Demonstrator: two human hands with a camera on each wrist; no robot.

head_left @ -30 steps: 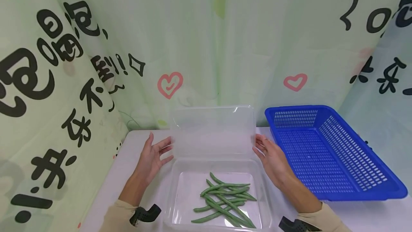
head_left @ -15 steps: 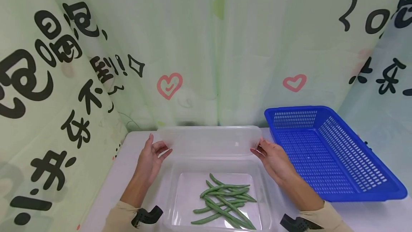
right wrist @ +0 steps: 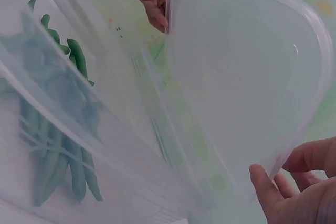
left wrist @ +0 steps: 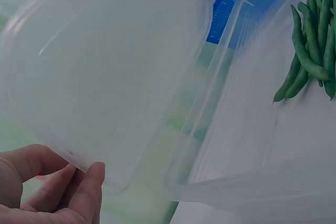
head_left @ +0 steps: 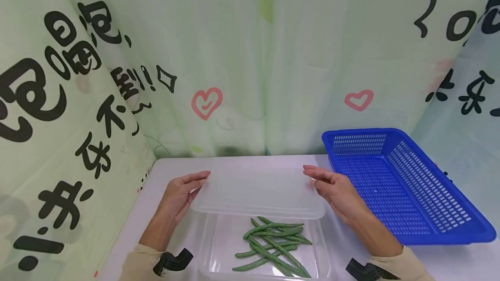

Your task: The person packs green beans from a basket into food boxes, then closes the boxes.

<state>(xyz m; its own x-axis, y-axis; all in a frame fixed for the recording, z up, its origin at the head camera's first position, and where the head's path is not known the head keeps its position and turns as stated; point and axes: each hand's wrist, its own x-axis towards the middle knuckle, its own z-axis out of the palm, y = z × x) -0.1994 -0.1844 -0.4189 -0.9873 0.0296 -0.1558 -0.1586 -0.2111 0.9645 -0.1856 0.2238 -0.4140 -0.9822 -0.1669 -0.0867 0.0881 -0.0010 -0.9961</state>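
A translucent plastic lid is held by both hands, tilted above the back part of a clear plastic container. My left hand pinches the lid's left edge, thumb on one face and fingers on the other, as the left wrist view shows. At the opposite edge my right hand pinches the lid in the same manner, plain in the right wrist view. Several green beans lie in a loose pile on the container's floor. The lid hides the container's back rim in the head view.
A blue plastic basket with slotted walls stands to the right, close to my right forearm. Everything rests on a white-covered table. A pale green printed curtain hangs behind the table and along its sides.
The lid has swung from nearly upright behind the container to a flatter tilt, its front edge now over the container's back part. Both hands have turned with it. The beans have not moved.
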